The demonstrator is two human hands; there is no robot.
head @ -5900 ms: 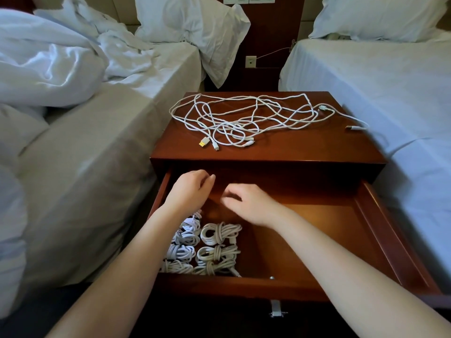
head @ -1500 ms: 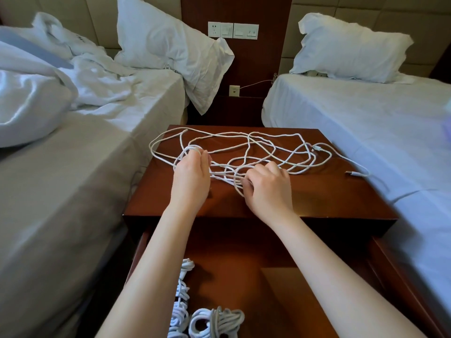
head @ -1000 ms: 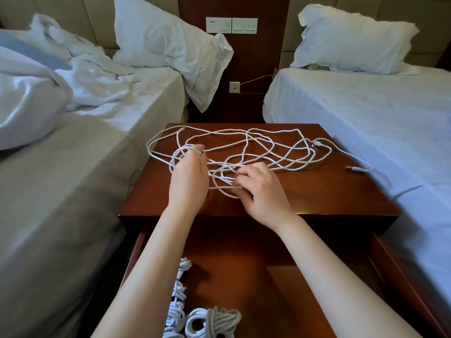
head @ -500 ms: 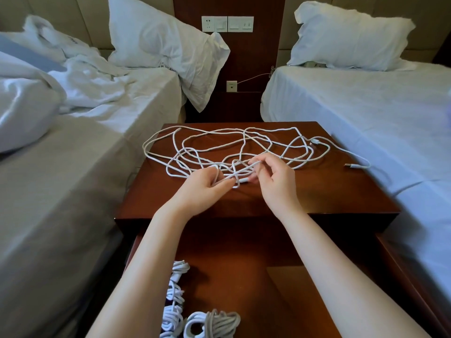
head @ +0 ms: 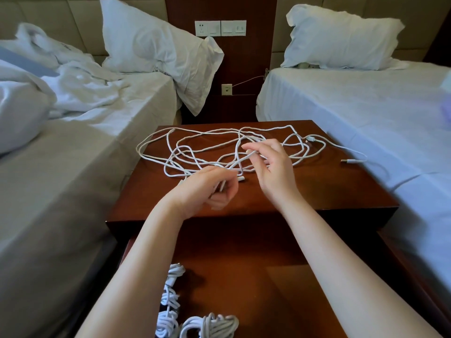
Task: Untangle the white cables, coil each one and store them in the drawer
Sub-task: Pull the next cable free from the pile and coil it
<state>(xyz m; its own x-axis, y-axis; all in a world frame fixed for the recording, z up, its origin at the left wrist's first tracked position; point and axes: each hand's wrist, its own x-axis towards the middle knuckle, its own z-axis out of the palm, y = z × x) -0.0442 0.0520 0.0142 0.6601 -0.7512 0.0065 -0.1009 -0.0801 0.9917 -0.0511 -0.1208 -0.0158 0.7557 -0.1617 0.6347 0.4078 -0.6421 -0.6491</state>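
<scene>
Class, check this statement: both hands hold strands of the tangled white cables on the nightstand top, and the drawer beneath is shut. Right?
Not quite. The head view shows the drawer pulled open, coiled cables at its left. The rest holds: left hand and right hand hold strands of the tangled white cables on the nightstand top.

No readable text, labels, brands or numbers anywhere in view.
</scene>
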